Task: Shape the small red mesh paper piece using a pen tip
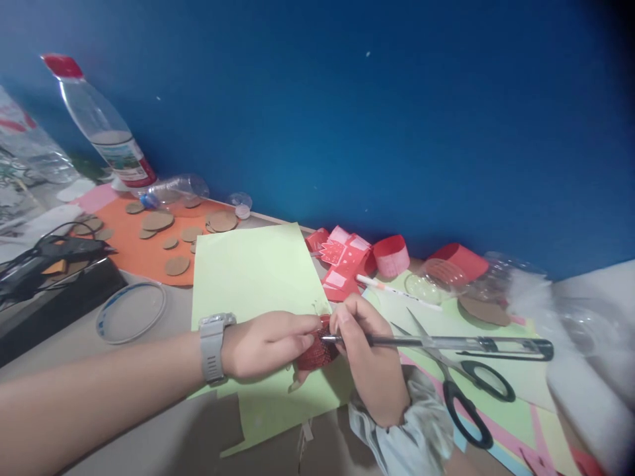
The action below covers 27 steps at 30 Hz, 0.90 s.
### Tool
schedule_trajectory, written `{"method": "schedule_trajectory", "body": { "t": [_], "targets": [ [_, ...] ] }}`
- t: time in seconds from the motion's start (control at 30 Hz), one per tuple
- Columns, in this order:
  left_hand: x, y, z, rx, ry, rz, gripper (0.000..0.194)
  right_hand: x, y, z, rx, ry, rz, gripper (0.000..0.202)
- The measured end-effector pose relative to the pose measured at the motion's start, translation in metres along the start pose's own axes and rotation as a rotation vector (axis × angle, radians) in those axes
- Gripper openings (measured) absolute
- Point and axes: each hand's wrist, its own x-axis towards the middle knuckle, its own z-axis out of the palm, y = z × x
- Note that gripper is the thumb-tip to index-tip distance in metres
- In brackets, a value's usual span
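A dark red patterned piece (317, 354), its kind unclear, sits over the light green sheet (255, 271). My left hand (270, 344), with a grey watch on the wrist, closes its fingers on the left side of this piece. In my right hand (370, 354) is a black-capped clear pen (436, 342), its tip reaching left to the red piece. The tip's exact contact point cannot be made out. Open scissors (449, 367) with black handles lie right of my right hand, partly behind the pen.
Cardboard discs (177, 266) lie on an orange sheet (116, 228) at the left, near a red-capped bottle (109, 125) and a tape ring (131, 312). Red paper pieces (344, 254), a white marker (397, 293) and clear plastic stand along the blue wall (317, 119).
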Motion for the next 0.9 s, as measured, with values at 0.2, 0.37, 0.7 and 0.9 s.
{"method": "schedule_trajectory", "body": {
  "t": [0.2,0.37,0.7,0.9],
  "targets": [
    [0.0021,0.006,0.0014,0.136,0.016,-0.004,0.025,-0.0054,0.0008,-0.0006,-0.049,0.053,-0.041,0.034],
    [0.0033,0.0084,0.001,0.163,0.002,-0.026,0.023,-0.0071,0.0014,0.0006,-0.099,0.065,-0.078,0.034],
    [0.002,0.0072,-0.0008,0.128,-0.02,0.006,0.032,-0.008,0.001,0.0018,-0.138,0.077,-0.088,0.033],
    [0.0024,0.0058,-0.0001,0.168,-0.014,0.019,0.037,-0.0069,0.0029,0.0033,-0.154,0.076,-0.103,0.033]
  ]
}}
